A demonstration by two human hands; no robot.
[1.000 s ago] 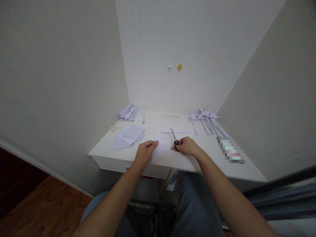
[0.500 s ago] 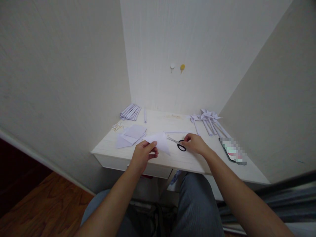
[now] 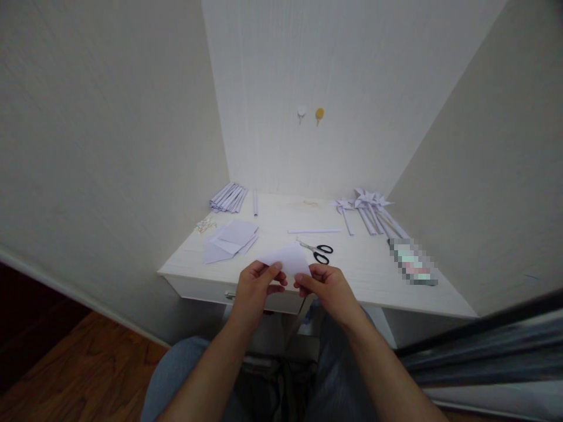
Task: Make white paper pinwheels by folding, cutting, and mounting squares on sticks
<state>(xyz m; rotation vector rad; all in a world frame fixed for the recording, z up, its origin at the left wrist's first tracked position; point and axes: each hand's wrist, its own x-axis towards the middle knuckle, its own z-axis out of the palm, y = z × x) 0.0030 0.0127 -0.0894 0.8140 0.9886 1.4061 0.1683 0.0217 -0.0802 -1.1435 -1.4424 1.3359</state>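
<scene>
Between my two hands is a piece of white paper (image 3: 288, 258), held just above the front part of the table. My left hand (image 3: 259, 284) pinches its left side between thumb and fingers. At its lower right corner my right hand (image 3: 328, 285) is closed on the same piece. Just beyond the right hand, black-handled scissors (image 3: 317, 250) lie on the tabletop, blades toward the left. A thin white paper stick (image 3: 314, 231) lies crosswise behind them. To the left is a loose pile of paper sheets (image 3: 231, 240).
Rolled paper sticks (image 3: 229, 197) are stacked at the back left of the white table (image 3: 365, 275), near small pale pieces (image 3: 204, 225). One roll (image 3: 255, 203) lies apart. Paper pinwheels (image 3: 372, 202) on sticks lie back right, with a blurred phone-like object (image 3: 412, 262) nearer. Walls enclose three sides.
My right hand has let go of the scissors, now lying on the table, and moved left to grip the paper. The left hand has brought the paper slightly nearer me.
</scene>
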